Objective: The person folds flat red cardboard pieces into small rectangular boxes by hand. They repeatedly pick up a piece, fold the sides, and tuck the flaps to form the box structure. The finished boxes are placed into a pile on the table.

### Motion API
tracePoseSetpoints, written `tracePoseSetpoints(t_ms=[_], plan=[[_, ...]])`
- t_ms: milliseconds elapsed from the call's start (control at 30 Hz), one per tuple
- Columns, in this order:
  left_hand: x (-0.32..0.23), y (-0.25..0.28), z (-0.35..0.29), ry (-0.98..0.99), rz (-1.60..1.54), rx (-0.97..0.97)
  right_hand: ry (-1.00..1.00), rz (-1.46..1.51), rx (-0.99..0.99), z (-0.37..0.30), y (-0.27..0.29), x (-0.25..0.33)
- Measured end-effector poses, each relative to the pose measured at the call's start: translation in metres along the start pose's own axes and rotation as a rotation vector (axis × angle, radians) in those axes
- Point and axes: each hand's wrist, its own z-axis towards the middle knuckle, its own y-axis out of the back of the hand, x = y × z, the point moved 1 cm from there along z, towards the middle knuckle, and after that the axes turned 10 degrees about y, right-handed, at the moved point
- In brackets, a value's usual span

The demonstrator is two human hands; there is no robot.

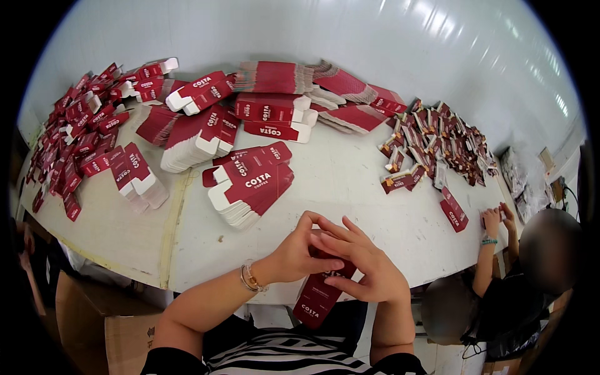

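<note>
A small dark red carton (317,299) is between my two hands at the table's near edge, its lower end pointing toward me. My left hand (307,250) curls round its upper left side, thumb on the printed face. From the right, my right hand (369,269) closes over the upper part, with thumb and fingers on the carton. The carton's far end is hidden under my fingers. Just beyond my hands lies a fanned stack of flat red cartons (256,181) with white end flaps.
Made-up red cartons (81,134) are heaped at the far left. More flat carton stacks (274,78) line the back by the pale wall. Small brown packets (437,140) form a pile at the right, near a single red carton (454,211). A co-worker's hands (494,219) are at the right edge.
</note>
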Motion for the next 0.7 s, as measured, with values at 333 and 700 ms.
tracePoseSetpoints(t_ms=[333, 700], plan=[[0.007, 0.015, 0.007, -0.190, -0.498, -0.137, -0.585, -0.525, -1.125, -0.094, 0.064, -0.059], [-0.018, 0.110, -0.020, 0.244, 1.410, -0.960, -0.333, -0.401, -0.365, 0.031, -0.038, -0.119]])
